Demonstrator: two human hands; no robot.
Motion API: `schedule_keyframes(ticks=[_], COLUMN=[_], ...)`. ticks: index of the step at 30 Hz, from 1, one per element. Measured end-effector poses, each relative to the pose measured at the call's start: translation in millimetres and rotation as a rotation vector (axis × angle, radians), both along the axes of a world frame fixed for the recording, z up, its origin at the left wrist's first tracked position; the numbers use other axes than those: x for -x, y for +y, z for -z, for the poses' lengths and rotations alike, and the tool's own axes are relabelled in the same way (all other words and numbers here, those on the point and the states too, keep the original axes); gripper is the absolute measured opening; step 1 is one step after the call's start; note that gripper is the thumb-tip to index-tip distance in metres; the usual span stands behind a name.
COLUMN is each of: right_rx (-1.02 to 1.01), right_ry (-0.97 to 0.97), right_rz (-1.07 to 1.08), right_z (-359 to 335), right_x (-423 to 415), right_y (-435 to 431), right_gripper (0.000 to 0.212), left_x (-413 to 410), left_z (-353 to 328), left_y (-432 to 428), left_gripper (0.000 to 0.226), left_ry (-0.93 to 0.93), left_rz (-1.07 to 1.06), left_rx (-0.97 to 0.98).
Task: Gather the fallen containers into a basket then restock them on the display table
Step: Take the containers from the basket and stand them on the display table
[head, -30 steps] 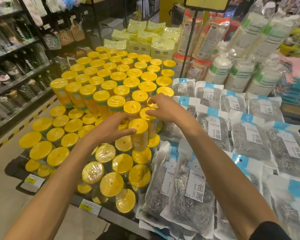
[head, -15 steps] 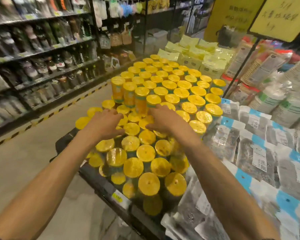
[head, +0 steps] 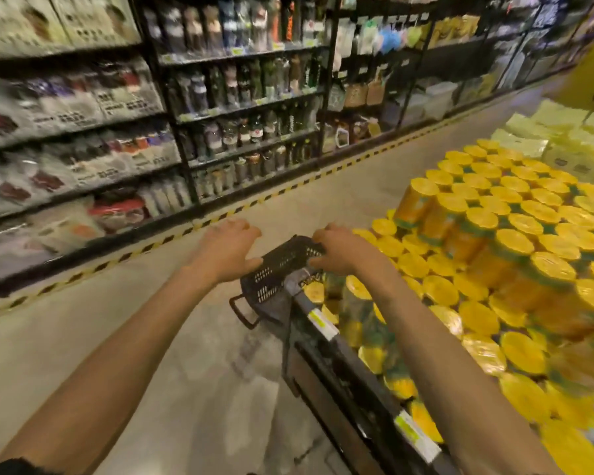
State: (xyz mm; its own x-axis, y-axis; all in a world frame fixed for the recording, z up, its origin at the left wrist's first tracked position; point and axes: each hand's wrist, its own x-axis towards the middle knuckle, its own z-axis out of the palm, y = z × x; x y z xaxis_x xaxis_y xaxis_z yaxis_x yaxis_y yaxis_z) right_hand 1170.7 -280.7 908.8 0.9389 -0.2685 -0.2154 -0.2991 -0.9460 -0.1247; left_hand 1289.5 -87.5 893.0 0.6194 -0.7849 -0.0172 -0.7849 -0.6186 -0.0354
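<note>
Half a second ago both hands lay on the yellow lids; now they have come off the stack to the counter's left corner, and the head view has swung left with them toward the aisle. In that one blurred view, the left grip (head: 225,250) hovers with fingers spread and bent downward, its thumb against the wall of the black perforated basket (head: 275,272); whether it actually holds the basket cannot be told. The right grip (head: 340,250) is clenched on the basket's far rim, fingers hooked over the top edge and thumb beneath. The basket sits tilted at the corner of the counter (head: 323,323), partly out over the floor (head: 83,337), with a dark loop handle hanging at its low side; what it holds is hidden. The yellow-lidded containers (head: 515,241) stand upright in close rows across the counter, to the right of both hands, some stacked a tier higher. Pale yellow packs (head: 563,132) lie behind them. Shelves (head: 220,97) of bottles and packets line the aisle's far side, above a yellow-and-black floor stripe (head: 172,238).
</note>
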Motion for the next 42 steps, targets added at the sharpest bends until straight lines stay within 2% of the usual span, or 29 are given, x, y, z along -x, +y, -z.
schedule_keyframes(ticks=[8, 17, 27, 34, 38, 42], right_rx=[-0.089, -0.202, -0.211, -0.175, -0.188, -0.207], right_ry=[0.069, 0.115, -0.011, 0.184, 0.21, 0.236], right_rz=[-0.138, -0.176, 0.045, 0.198, 0.321, 0.508], right_z=[23.7, 71.8, 119.0, 147.2, 159.6, 173.7], right_x=[-122.4, -244.5, -378.3, -413.9, -414.7, -405.3], right_y=[83.2, 108.5, 44.6, 0.1, -22.6, -39.2], right_gripper=[0.059, 0.057, 0.049, 0.059, 0.063, 0.059], left_x=[-79.6, -191.7, -359.5, -426.9, -451.2, -467.9], left_z=[21.4, 43.1, 88.9, 119.7, 139.5, 159.9], left_y=[117.1, 140.0, 66.0, 1.4, -48.1, -106.0], left_gripper=[0.061, 0.049, 0.053, 0.054, 0.055, 0.06], left_ry=[0.061, 0.114, 0.121, 0.225, 0.241, 0.266], left_rz=[-0.193, -0.237, -0.073, 0.012, 0.155, 0.348], left_rx=[-0.061, -0.076, -0.25, -0.253, -0.261, -0.296])
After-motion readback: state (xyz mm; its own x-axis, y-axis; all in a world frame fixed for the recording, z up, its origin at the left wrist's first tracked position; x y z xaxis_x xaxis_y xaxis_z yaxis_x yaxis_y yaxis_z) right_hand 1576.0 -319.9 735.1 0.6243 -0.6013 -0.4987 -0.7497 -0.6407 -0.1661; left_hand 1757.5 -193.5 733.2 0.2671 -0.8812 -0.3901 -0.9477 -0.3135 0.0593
